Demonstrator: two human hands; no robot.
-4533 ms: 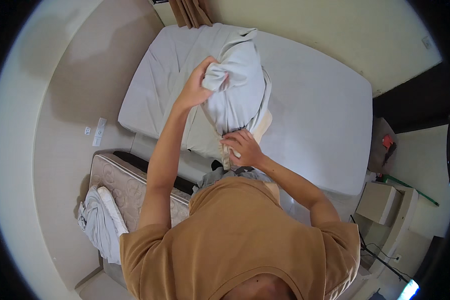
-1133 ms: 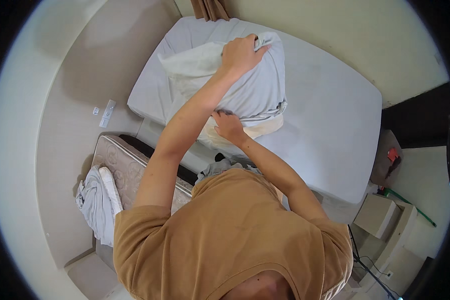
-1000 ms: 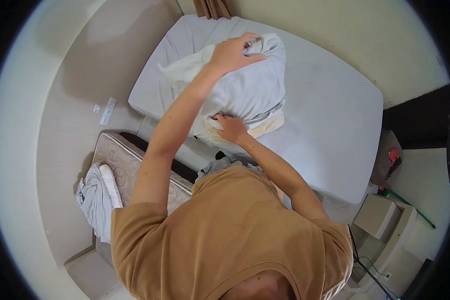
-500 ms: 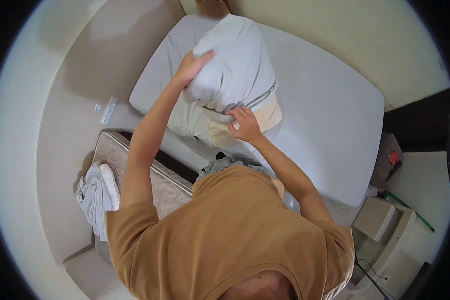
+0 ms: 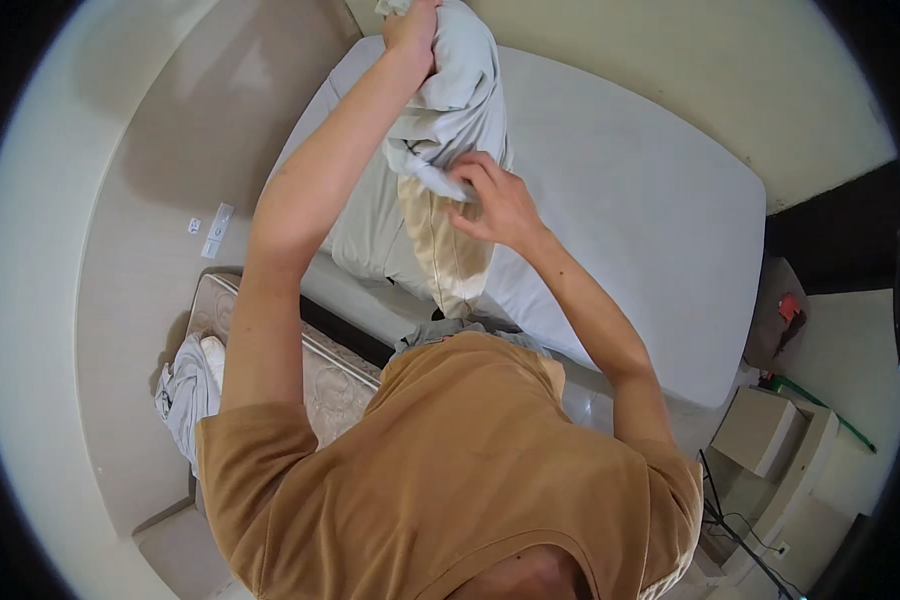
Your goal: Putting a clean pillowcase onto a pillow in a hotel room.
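Observation:
A cream pillow [image 5: 440, 240] hangs upright over the near side of the bed, its upper part inside a pale grey pillowcase [image 5: 460, 70]. At the top of the picture my left hand [image 5: 410, 30] is closed on the bunched pillowcase. My right hand [image 5: 505, 205] is beside the pillowcase's lower edge, thumb and fingers apart; its fingertips are at the cloth, which is blurred there. The pillow's lower end is bare down to my waist.
The bed [image 5: 620, 200] wears a fitted light sheet. A patterned mattress [image 5: 330, 400] leans at the left, with crumpled grey cloth [image 5: 185, 385] on it. Wall switches [image 5: 217, 230] are at left. A beige cabinet [image 5: 755, 430] and a black stand [image 5: 720, 510] are at right.
My left hand has moved up and away with the pillowcase, and more of the cream pillow shows below. My right hand's fingers have spread off the cloth's edge.

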